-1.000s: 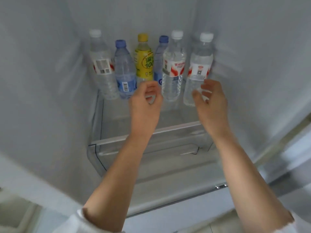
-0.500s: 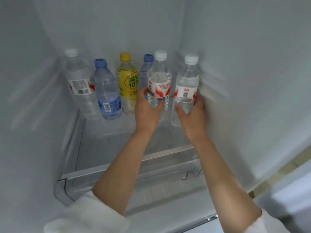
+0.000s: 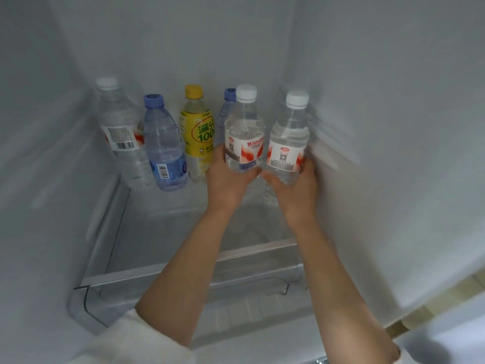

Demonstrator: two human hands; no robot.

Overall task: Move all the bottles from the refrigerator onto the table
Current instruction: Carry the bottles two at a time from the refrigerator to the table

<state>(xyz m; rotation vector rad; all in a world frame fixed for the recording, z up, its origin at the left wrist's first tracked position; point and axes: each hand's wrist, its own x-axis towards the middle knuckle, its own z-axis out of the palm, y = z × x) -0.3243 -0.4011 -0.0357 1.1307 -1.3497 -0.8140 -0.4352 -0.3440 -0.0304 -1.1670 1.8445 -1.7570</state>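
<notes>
Inside the refrigerator (image 3: 393, 127), six bottles stand along the back edge of the glass shelf (image 3: 157, 245). The left hand (image 3: 227, 182) grips the lower body of a clear water bottle (image 3: 244, 132) with a white cap and red-and-white label. The right hand (image 3: 296, 190) grips a matching bottle (image 3: 288, 143) at the shelf's back right corner, just beside the first. Both may be slightly lifted; blur makes that unclear. To the left stand a blue-capped bottle (image 3: 225, 111), a yellow bottle (image 3: 195, 132), another blue-capped bottle (image 3: 164, 143) and a white-capped bottle (image 3: 120, 127) at the back left corner.
</notes>
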